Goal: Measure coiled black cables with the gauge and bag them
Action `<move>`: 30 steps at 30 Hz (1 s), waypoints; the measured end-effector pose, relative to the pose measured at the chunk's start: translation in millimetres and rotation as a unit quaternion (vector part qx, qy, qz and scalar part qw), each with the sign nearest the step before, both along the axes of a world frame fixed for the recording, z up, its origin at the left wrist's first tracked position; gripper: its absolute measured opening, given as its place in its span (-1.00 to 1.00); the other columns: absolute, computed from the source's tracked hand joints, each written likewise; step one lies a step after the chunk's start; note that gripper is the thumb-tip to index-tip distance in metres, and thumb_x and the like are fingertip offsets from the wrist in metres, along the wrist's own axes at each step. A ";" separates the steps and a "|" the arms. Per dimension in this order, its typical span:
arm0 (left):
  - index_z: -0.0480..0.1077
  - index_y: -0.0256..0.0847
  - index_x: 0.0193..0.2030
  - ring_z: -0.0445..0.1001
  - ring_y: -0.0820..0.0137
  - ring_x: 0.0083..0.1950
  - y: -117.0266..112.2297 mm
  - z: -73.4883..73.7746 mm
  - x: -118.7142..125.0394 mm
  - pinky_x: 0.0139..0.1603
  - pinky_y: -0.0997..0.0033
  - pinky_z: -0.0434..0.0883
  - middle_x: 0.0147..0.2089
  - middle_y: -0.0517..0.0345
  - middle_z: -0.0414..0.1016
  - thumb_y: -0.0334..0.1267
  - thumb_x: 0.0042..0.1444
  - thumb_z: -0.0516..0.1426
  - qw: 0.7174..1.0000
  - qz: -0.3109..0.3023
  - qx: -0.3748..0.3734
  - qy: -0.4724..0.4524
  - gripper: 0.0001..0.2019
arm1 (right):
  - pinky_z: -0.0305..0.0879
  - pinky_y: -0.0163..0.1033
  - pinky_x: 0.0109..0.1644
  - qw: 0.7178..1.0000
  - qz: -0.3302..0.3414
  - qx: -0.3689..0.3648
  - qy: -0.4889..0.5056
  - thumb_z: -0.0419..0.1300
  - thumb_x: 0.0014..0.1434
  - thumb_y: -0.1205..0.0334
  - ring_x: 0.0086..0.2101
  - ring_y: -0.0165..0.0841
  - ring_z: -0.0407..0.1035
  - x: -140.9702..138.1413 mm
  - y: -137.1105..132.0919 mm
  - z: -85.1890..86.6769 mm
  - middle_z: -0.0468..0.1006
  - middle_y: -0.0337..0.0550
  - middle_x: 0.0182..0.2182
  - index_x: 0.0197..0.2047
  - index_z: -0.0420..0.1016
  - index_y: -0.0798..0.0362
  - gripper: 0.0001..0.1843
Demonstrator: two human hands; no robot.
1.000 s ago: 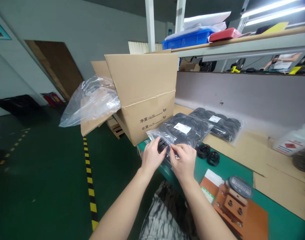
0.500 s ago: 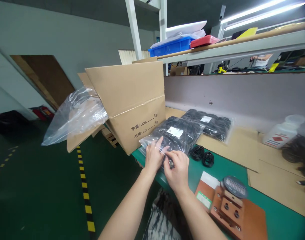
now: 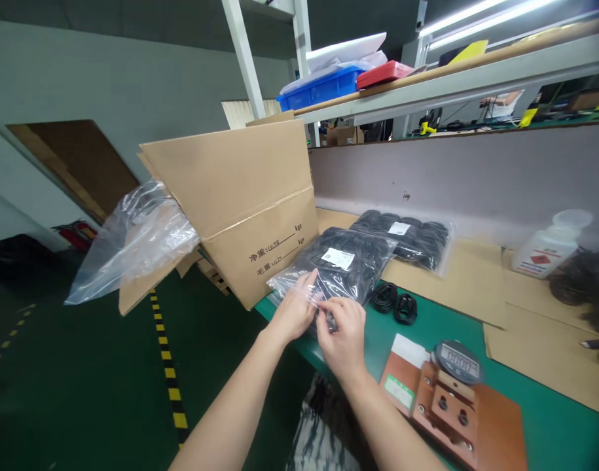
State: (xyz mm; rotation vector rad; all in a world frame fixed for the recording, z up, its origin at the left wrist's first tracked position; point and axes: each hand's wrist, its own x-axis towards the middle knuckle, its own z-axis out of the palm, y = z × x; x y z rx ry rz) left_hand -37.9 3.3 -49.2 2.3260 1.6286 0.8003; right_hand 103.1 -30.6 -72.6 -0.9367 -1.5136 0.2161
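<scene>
A clear plastic bag (image 3: 355,278) full of black coiled cables, with a white label (image 3: 338,258), lies at the near edge of the green table. My left hand (image 3: 295,311) grips the bag's near left edge, its index finger stretched along the film. Beside it, my right hand (image 3: 344,330) pinches the same near edge between thumb and fingers. The fingertips of both hands nearly meet there. To the right of the bag sit two loose black cable coils (image 3: 395,303). Behind it lies a second bag (image 3: 411,243) of black coils, also labelled.
An open cardboard box (image 3: 260,229) stands left of the bag, with a plastic liner (image 3: 137,235) hanging out. A digital gauge (image 3: 457,362) on a brown block is at right front. Cardboard sheets (image 3: 456,288) and a white bottle (image 3: 547,245) lie farther right, below a shelf (image 3: 427,91).
The view has shifted slightly, so most things appear a little farther left. Both hands keep their hold on the bag's near edge, with only slight finger movement.
</scene>
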 end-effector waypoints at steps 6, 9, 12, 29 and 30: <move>0.04 -0.33 0.39 0.09 0.25 0.43 1.4 -11.0 -1.3 0.43 0.03 0.08 0.41 -0.19 0.12 -0.36 0.30 -0.11 0.999 0.033 0.024 -0.027 -0.48 | 0.17 -0.05 -0.01 1.000 0.004 -0.002 0.011 0.10 0.18 0.40 -0.23 -0.24 0.37 0.6 -1.2 1.5 0.49 -0.17 -0.30 -0.23 0.50 0.00 -0.82; 0.16 -0.28 0.33 0.16 0.29 0.40 6.3 -13.5 -0.8 0.43 0.04 0.10 0.38 -0.11 0.22 -0.50 0.18 -0.11 0.998 0.046 0.031 -0.036 -0.45 | 0.18 -0.04 -0.01 1.000 0.004 -0.005 0.013 0.11 0.17 0.40 -0.23 -0.24 0.37 0.8 -0.8 1.3 0.49 -0.16 -0.30 -0.23 0.50 0.01 -0.83; 0.21 -0.30 0.30 0.20 0.27 0.39 7.4 -14.0 0.0 0.41 0.04 0.15 0.36 -0.13 0.26 -0.54 0.13 -0.11 0.997 0.062 0.033 -0.037 -0.43 | 0.18 -0.04 -0.01 1.000 0.005 -0.009 0.016 0.11 0.17 0.41 -0.22 -0.23 0.36 0.7 -0.5 0.9 0.49 -0.15 -0.31 -0.23 0.50 0.02 -0.83; 0.31 -0.30 0.23 0.33 0.22 0.29 7.6 -4.7 -4.7 0.34 0.02 0.26 0.25 -0.11 0.40 -0.58 0.05 -0.08 0.997 0.061 0.049 -0.010 -0.43 | 0.19 -0.06 -0.04 0.999 0.013 -0.009 0.030 0.10 0.18 0.43 -0.24 -0.24 0.35 1.5 -1.7 3.1 0.49 -0.15 -0.31 -0.23 0.50 0.03 -0.82; 0.30 -0.28 0.24 0.33 0.24 0.30 7.5 -5.2 -5.9 0.35 0.03 0.25 0.26 -0.09 0.38 -0.58 0.06 -0.08 0.997 0.055 0.046 -0.012 -0.43 | 0.19 -0.06 -0.04 0.999 0.013 -0.009 0.030 0.10 0.18 0.43 -0.24 -0.24 0.35 1.4 -1.9 3.2 0.49 -0.15 -0.31 -0.23 0.49 0.02 -0.82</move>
